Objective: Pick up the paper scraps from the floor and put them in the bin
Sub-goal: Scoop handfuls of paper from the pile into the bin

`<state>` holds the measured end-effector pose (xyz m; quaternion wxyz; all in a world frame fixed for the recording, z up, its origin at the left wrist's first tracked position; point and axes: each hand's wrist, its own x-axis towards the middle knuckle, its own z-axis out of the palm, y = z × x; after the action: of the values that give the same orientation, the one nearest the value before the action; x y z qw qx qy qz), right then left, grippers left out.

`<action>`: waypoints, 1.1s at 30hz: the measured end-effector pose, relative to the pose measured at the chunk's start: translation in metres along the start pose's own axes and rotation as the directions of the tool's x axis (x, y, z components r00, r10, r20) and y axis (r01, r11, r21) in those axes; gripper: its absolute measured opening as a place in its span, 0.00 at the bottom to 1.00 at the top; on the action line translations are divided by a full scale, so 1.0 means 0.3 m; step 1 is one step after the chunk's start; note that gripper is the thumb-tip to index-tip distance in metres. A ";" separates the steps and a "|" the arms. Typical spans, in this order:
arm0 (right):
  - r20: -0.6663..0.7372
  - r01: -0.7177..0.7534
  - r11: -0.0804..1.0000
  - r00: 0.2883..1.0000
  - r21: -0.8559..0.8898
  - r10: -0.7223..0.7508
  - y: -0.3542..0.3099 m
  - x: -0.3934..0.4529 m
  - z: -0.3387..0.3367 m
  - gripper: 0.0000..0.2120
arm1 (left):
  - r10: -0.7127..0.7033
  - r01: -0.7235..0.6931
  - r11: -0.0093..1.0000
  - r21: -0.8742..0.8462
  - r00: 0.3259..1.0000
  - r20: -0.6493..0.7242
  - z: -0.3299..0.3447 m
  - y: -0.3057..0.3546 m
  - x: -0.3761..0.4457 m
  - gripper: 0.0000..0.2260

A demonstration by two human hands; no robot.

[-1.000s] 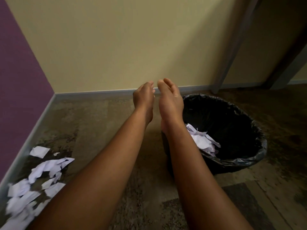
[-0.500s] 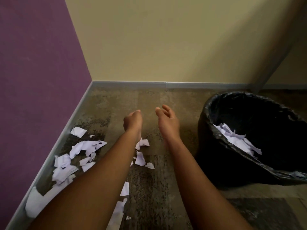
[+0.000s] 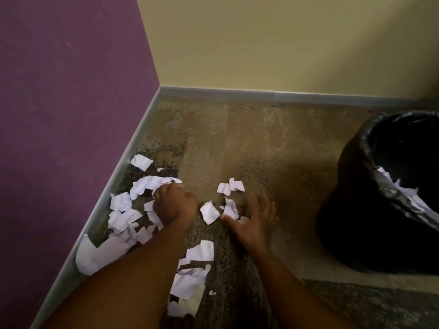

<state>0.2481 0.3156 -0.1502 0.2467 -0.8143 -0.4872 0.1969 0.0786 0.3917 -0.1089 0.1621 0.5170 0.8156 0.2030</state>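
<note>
White paper scraps (image 3: 133, 210) at lower left are being gathered: left hand (image 3: 174, 205) grasps some, right hand (image 3: 255, 220) spread flat; next, lift to the bin (image 3: 356, 210).

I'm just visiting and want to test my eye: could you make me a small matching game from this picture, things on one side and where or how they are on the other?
Things:
1. left hand
2. right hand
3. bin
4. wall

States:
a. purple
b. fingers spread, beside small scraps
c. lined with a black bag, paper inside
d. curled into the scrap pile by the skirting

Pairs: 1-d, 2-b, 3-c, 4-a
</note>
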 end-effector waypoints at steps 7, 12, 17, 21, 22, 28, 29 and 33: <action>0.002 0.152 0.975 0.988 -0.164 -0.154 0.055 -0.019 0.101 0.64 | -0.131 0.150 0.971 0.189 0.985 -0.110 0.025 -0.220 0.018 0.44; 0.005 0.278 0.955 0.960 -0.108 -0.279 0.016 0.065 0.135 0.62 | -0.184 0.198 0.963 0.184 0.979 -0.089 0.030 -0.260 0.006 0.52; -0.022 0.370 0.926 0.928 -0.076 -0.373 0.014 0.194 0.162 0.58 | -0.078 0.099 0.959 0.267 0.993 -0.088 -0.017 -0.304 0.052 0.56; 0.158 0.446 0.891 0.889 -0.087 -0.429 -0.016 0.250 0.174 0.59 | -0.106 0.110 0.931 0.349 0.994 -0.031 -0.073 -0.334 0.086 0.60; 0.216 0.478 0.874 0.866 -0.088 -0.452 -0.028 0.255 0.172 0.58 | -0.112 0.109 0.923 0.369 0.994 -0.011 -0.085 -0.339 0.094 0.61; 0.161 0.633 0.774 0.761 0.024 -0.628 -0.062 0.197 0.211 0.28 | -0.189 0.141 0.911 0.388 0.978 0.087 -0.083 -0.381 0.112 0.61; 0.104 0.639 0.767 0.760 0.057 -0.641 -0.062 0.180 0.220 0.21 | -0.187 0.134 0.909 0.396 0.977 0.099 -0.081 -0.386 0.108 0.61; 0.017 0.625 0.779 0.780 0.047 -0.626 -0.037 0.147 0.233 0.09 | -0.167 0.104 0.907 0.409 0.979 0.121 -0.096 -0.398 0.093 0.58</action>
<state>0.2211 0.3740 -0.2031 0.3060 -0.5985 -0.7295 0.1262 -0.0394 0.3667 -0.1450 0.1288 0.4952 0.8589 -0.0202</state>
